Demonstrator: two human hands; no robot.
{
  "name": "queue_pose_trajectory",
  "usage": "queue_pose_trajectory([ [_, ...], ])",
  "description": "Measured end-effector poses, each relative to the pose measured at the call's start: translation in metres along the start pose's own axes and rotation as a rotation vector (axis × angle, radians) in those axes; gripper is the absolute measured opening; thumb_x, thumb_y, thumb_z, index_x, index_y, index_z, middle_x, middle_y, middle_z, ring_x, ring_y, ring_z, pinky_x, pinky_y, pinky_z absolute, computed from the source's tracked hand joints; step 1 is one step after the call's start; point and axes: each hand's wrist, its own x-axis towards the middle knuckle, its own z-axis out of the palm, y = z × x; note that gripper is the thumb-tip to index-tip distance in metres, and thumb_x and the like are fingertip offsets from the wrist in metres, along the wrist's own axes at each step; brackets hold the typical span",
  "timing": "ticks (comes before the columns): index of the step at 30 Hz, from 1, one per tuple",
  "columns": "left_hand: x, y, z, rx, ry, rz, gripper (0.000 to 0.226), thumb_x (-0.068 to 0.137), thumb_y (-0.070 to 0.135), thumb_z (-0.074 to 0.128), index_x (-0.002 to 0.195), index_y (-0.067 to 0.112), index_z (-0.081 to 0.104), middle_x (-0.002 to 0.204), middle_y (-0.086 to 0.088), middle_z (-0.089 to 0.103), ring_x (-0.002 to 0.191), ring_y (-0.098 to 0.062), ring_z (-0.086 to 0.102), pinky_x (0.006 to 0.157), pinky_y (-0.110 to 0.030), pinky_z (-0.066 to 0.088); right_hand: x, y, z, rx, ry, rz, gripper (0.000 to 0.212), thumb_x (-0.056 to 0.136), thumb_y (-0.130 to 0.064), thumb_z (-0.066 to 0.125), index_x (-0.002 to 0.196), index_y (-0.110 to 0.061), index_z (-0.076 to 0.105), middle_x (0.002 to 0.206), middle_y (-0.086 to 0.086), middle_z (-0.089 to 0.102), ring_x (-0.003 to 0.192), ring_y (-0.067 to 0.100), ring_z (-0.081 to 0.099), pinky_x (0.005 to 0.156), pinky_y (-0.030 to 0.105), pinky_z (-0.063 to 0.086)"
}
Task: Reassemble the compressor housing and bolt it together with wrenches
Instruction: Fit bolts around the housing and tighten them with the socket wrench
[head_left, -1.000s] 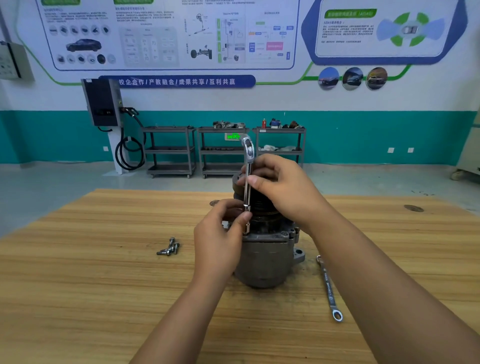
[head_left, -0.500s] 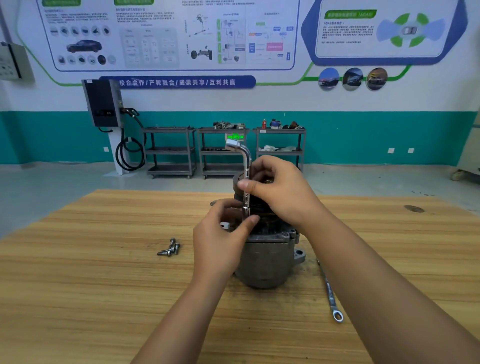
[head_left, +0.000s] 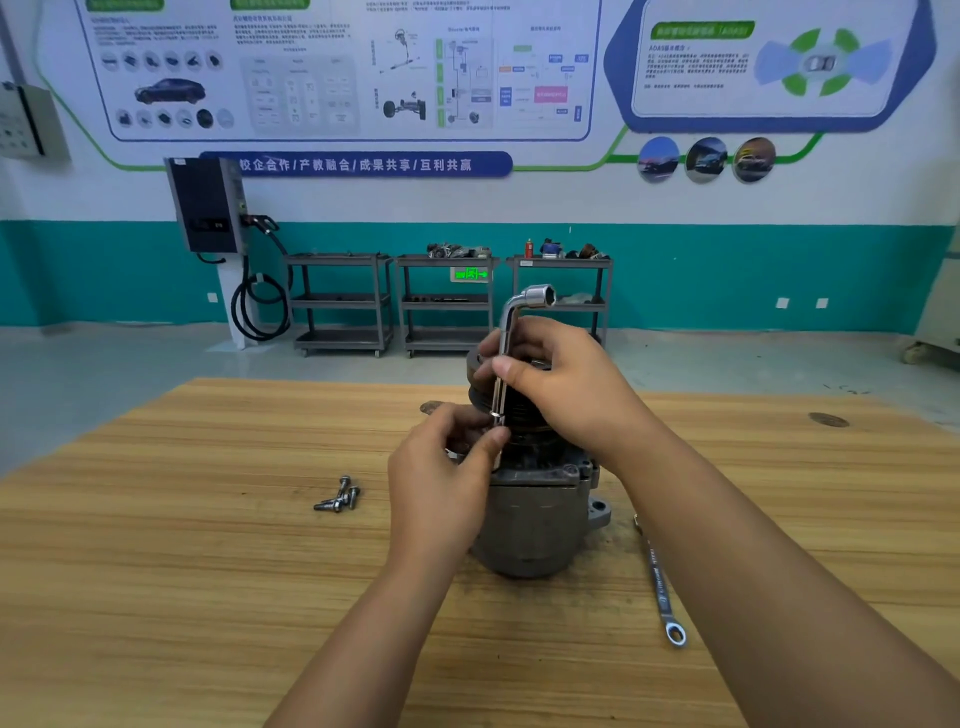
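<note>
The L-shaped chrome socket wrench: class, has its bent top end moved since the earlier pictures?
Yes. The L-shaped chrome socket wrench has turned: its bent end pointed left beneath the green exit sign, and now points right, past it.

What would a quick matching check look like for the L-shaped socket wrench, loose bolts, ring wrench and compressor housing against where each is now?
Things: 1 L-shaped socket wrench; 2 loose bolts; 3 ring wrench; 4 compressor housing.
Places: A on the table, left of housing; B standing at table centre; C held upright by left hand and right hand; D flat on table, right of housing.
Pairs: 1-C, 2-A, 3-D, 4-B.
</note>
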Motion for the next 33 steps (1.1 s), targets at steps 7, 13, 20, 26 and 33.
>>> queue_pose_trajectory([
  [7, -0.0018, -0.0007, 0.0023, -0.032, 0.027, -0.029, 0.025, 0.075, 0.022, 0.077, 0.076, 0.034, 0.055, 0.071, 0.015, 0.063, 0.074, 0.009, 0.057, 0.061, -0.002, 0.038, -0.0010, -0.0023, 0.0060, -0.054, 0.120, 0.004, 0.015, 0.080, -0.025, 0.071, 0.087, -0.015, 0.062, 0.078, 0.000, 0.065, 0.078, 0.013, 0.064, 0.071, 0.027, 0.050],
  [13, -0.0017, -0.0032, -0.0003, -0.036, -0.026, -0.025, 0.021, 0.085, 0.015, 0.067, 0.084, 0.035, 0.060, 0.078, 0.015, 0.069, 0.079, 0.006, 0.063, 0.065, -0.014, 0.043, -0.0009, -0.0051, 0.0030, -0.022, 0.047, 0.024, 0.013, 0.091, -0.021, 0.057, 0.100, -0.016, 0.065, 0.090, -0.003, 0.070, 0.087, 0.010, 0.066, 0.082, 0.029, 0.051],
  [20, -0.0023, -0.0007, -0.0015, -0.010, 0.006, 0.013, 0.027, 0.081, 0.016, 0.072, 0.079, 0.039, 0.057, 0.071, 0.017, 0.064, 0.075, 0.006, 0.058, 0.061, -0.007, 0.038, -0.0002, -0.0030, 0.0055, -0.055, 0.082, 0.001, 0.007, 0.084, -0.029, 0.066, 0.082, -0.026, 0.059, 0.081, -0.006, 0.064, 0.080, 0.009, 0.061, 0.078, 0.029, 0.049],
  [26, -0.0025, 0.0013, -0.0017, -0.032, -0.026, 0.003, 0.026, 0.082, 0.022, 0.071, 0.084, 0.044, 0.058, 0.075, 0.019, 0.067, 0.077, 0.007, 0.060, 0.058, -0.006, 0.037, -0.0001, -0.0017, 0.0045, -0.072, 0.099, -0.015, 0.006, 0.085, -0.022, 0.065, 0.089, -0.020, 0.062, 0.080, -0.009, 0.064, 0.079, 0.003, 0.060, 0.071, 0.019, 0.046],
  [33, -0.0017, -0.0009, 0.0003, -0.001, -0.016, 0.003, 0.032, 0.086, 0.014, 0.065, 0.085, 0.044, 0.056, 0.079, 0.014, 0.067, 0.080, 0.002, 0.060, 0.065, -0.014, 0.041, -0.0020, -0.0004, -0.0020, 0.051, -0.006, -0.012, 0.016, 0.090, -0.009, 0.056, 0.086, -0.024, 0.059, 0.084, -0.006, 0.069, 0.080, 0.001, 0.065, 0.072, 0.009, 0.048],
])
